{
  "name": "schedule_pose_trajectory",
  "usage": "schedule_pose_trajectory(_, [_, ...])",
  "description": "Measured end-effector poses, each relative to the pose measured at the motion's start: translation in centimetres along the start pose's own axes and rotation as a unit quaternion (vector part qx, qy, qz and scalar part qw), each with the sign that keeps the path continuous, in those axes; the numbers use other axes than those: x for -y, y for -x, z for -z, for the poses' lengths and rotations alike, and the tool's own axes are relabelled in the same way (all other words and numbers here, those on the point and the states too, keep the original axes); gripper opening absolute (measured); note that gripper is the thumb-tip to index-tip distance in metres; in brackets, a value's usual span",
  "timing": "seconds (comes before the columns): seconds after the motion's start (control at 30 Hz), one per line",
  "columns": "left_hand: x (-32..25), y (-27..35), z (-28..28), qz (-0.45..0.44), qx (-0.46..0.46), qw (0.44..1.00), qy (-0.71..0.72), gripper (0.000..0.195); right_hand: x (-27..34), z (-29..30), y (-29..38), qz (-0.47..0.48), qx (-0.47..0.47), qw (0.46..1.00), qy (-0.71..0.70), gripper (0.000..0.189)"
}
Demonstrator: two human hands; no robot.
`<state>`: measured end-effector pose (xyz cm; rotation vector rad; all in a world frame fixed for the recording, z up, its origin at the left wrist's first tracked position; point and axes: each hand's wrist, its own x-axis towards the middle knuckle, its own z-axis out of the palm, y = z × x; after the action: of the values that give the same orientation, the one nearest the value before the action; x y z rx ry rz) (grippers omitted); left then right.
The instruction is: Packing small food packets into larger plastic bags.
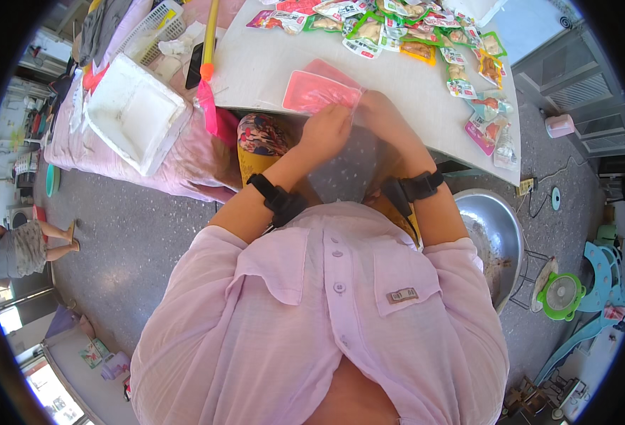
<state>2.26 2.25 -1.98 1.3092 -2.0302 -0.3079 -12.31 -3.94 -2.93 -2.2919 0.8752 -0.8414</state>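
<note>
A flat pink plastic bag (312, 94) with a clear border lies at the near edge of the white table (254, 58). My left hand (327, 127) pinches its near right part between thumb and curled fingers. At the bag's right corner, my right hand (379, 111) is closed on the edge, slightly blurred, its fingertips partly hidden. A second pink piece (333, 71) shows behind the first and reaches towards the right hand. Both wrists wear black straps.
Small sealed food packets (368, 32) are heaped at the table's far side, several trailing down the right. Left stand a white foam box (137, 114), a phone (194, 66) and a yellow tube (210, 42). A metal basin (490, 239) sits right; a person (20, 249) is far left.
</note>
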Motion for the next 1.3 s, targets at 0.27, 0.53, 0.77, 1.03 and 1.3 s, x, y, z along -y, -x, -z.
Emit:
schedule_pose_trajectory(0.27, [0.5, -0.1, 0.1, -0.013, -0.013, 1.000, 0.024, 0.008, 2.2, -0.1, -1.8, -0.246, -0.110, 0.948, 0.168, 0.016])
schedule_pose_trajectory(0.53, [0.6, -0.8, 0.0, 0.014, 0.059, 0.998, -0.020, 0.013, 1.4, 0.6, -2.8, -0.277, -0.103, 0.918, 0.266, 0.019])
schedule_pose_trajectory(0.77, [0.2, -1.2, 0.2, 0.034, 0.045, 0.998, -0.017, 0.014, 1.9, 0.4, -2.9, -0.293, -0.125, 0.924, 0.210, 0.023])
schedule_pose_trajectory(1.03, [0.5, -1.5, 0.6, -0.013, 0.060, 0.998, 0.016, 0.014, 0.0, 1.0, -3.2, -0.252, -0.127, 0.959, 0.015, 0.035])
schedule_pose_trajectory(1.3, [1.3, -1.3, 0.4, 0.005, 0.062, 0.996, 0.060, 0.014, 1.5, 2.0, -4.0, -0.344, -0.078, 0.920, -0.168, 0.022])
